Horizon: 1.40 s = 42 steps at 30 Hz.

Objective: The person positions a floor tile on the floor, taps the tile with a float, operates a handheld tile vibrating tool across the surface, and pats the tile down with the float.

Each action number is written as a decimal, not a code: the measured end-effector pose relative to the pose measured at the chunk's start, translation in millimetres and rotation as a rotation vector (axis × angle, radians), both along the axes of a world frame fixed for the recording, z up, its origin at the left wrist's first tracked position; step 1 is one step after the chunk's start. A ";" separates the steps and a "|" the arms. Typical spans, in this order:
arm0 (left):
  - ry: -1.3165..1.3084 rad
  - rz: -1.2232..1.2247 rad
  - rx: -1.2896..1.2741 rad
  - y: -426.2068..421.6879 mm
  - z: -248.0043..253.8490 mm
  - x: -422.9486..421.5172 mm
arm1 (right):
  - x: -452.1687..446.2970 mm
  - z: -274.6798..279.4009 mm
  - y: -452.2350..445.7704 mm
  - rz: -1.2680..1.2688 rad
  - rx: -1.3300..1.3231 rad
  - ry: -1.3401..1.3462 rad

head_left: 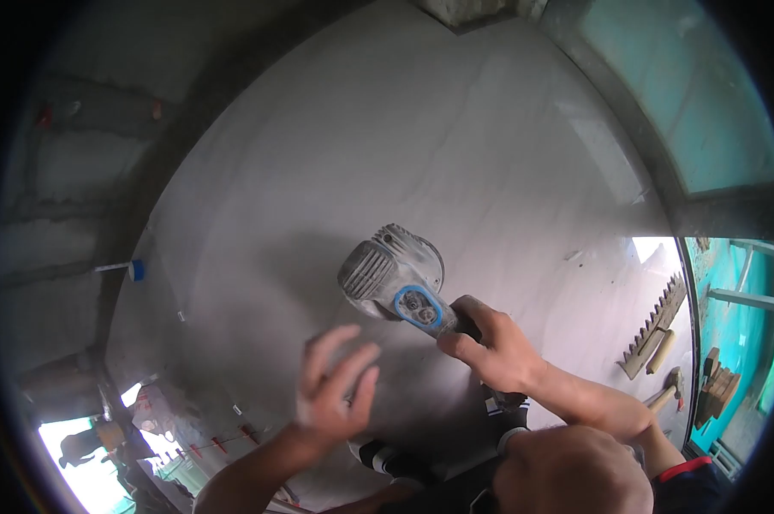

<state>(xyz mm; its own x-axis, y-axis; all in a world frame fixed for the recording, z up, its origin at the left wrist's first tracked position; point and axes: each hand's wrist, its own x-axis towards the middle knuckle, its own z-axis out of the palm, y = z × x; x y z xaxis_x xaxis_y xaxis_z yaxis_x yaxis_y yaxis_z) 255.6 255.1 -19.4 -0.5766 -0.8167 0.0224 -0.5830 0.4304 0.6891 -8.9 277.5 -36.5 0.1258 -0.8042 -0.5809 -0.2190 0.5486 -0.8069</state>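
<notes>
My right hand (494,347) is wrapped round the handle of a dusty grey tile vibrator (387,270). A blue ring surrounds the control buttons on the tool, and its ribbed round head is over a large pale grey tile (318,171). Whether the head touches the tile, I cannot tell. To the lower left of the tool, my left hand (331,390) holds nothing. Its fingers are spread, slightly curled and a little blurred, apart from the tool.
On the right lie a notched trowel (652,330) and a hammer (668,392), with wooden blocks (717,394) beyond the tile's edge. A blue tape measure (136,271) sits at the left edge. Red tile wedges (220,445) are at lower left.
</notes>
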 end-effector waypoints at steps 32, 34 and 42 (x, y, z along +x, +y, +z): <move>0.164 0.085 -0.067 -48.7 36.7 -65.9 | 1.2 3.9 -5.3 -0.130 0.148 -0.338; 0.165 0.088 -0.060 -47.4 35.1 -67.5 | 0.1 3.8 -3.7 -0.149 0.154 -0.346; 0.145 0.072 -0.038 -46.9 34.5 -71.4 | -1.5 1.2 -1.5 -0.177 0.124 -0.362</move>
<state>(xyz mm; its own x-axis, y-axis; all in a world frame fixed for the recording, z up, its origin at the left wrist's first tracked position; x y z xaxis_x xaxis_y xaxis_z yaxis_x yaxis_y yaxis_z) 184.2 208.2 15.1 -0.5054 -0.8526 0.1326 -0.5086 0.4186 0.7524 -10.3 276.0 -35.3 0.2056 -0.7585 -0.6184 0.1726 0.6501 -0.7400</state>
